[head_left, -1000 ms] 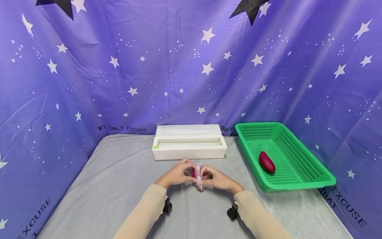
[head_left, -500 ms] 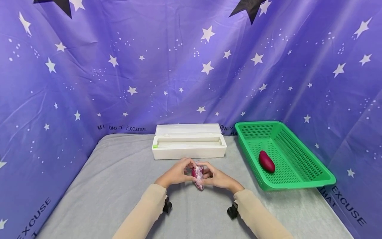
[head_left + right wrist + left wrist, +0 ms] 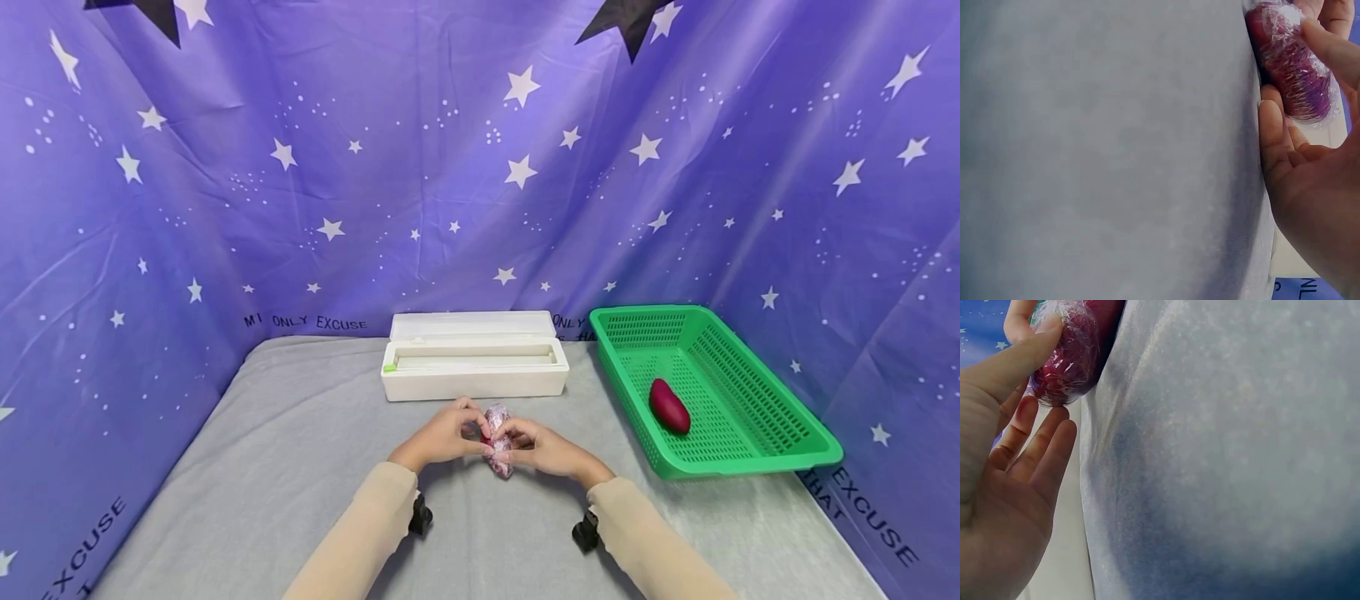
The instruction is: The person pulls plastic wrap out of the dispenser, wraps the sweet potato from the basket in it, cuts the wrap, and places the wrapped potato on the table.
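A dark red sweet potato [image 3: 499,463] wrapped in crinkled clear cling film lies on the grey cloth in front of me, between both hands. My left hand [image 3: 448,435] holds its left side, thumb near and index finger far. In the left wrist view, that thumb presses the film on the sweet potato [image 3: 1075,359] while the other fingers extend below. My right hand [image 3: 546,446] pinches the right side with thumb and curled index finger. In the right wrist view, the film bunches in folds along the sweet potato [image 3: 1297,75], and the right thumb lies on it.
Behind the hands stands a long white cling film box [image 3: 474,385] with its lid raised and a green tab at its left end. At the right is a green basket [image 3: 750,464] holding an unwrapped sweet potato [image 3: 670,407]. A purple star-patterned curtain [image 3: 420,208] surrounds the table.
My right index finger reached to the sweet potato's far end half a second ago and is now drawn back to its middle. The left hand stays in nearly the same place.
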`<action>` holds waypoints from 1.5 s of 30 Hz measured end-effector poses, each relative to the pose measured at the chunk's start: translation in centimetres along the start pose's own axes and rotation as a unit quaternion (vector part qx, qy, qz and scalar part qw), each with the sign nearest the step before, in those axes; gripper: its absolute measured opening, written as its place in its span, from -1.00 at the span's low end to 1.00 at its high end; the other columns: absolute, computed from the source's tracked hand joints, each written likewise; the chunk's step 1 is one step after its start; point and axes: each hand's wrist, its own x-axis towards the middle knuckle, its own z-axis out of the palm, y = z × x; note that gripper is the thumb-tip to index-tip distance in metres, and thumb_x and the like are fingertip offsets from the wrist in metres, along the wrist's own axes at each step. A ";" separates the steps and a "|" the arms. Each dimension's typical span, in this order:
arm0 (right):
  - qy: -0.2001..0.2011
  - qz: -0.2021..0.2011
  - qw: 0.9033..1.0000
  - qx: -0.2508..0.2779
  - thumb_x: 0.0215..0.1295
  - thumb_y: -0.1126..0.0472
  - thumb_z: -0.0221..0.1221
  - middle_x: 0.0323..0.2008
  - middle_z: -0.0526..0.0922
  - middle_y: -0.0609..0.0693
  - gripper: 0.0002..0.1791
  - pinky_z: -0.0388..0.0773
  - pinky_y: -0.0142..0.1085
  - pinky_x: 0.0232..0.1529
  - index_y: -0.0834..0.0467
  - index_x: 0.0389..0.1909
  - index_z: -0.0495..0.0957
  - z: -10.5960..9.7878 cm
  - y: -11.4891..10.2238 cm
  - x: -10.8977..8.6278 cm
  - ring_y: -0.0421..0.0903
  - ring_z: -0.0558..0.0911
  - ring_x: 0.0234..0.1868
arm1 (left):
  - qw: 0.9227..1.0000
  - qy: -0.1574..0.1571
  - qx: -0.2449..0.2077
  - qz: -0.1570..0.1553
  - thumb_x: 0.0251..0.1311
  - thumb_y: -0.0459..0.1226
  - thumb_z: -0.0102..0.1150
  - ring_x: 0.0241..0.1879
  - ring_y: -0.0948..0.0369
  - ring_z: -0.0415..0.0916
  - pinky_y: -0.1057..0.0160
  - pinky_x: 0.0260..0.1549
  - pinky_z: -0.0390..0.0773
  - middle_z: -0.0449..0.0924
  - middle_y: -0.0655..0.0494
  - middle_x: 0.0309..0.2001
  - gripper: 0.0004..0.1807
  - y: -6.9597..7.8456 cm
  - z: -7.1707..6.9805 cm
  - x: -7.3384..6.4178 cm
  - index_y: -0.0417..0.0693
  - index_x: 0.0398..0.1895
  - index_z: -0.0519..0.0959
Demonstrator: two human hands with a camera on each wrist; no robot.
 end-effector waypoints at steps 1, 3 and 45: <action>-0.003 -0.006 1.000 0.002 0.40 0.29 0.22 0.05 0.55 0.14 -0.75 0.53 -0.20 0.01 0.18 0.05 0.53 0.1 0.1 0.0 0.04 0.59 0.01 | 1.000 0.000 0.000 0.001 0.04 -0.25 0.54 0.01 0.17 0.48 0.20 0.05 0.57 0.42 0.18 -0.08 -0.78 0.0 0.0 0.0 0.01 -0.34 0.63; -0.005 -0.014 1.000 0.004 0.42 0.29 0.20 0.07 0.55 0.15 -0.80 0.53 -0.22 0.05 0.20 0.01 0.55 0.2 0.2 0.0 0.05 0.60 0.04 | 1.000 -0.002 -0.005 0.000 0.03 -0.26 0.55 0.01 0.17 0.48 0.21 0.05 0.57 0.42 0.18 -0.07 -0.78 -0.1 -0.1 0.0 0.01 -0.33 0.64; 0.140 -0.056 0.963 -0.221 0.25 0.29 0.35 0.16 0.63 0.02 -0.66 0.41 0.10 0.25 0.09 0.06 0.69 -2.5 -1.3 -1.9 0.10 0.56 0.21 | 0.985 -0.033 0.168 0.035 0.28 -0.34 0.27 0.18 0.14 0.50 0.10 0.23 0.43 0.59 0.13 0.16 -0.61 0.8 -1.1 0.4 0.02 0.18 0.63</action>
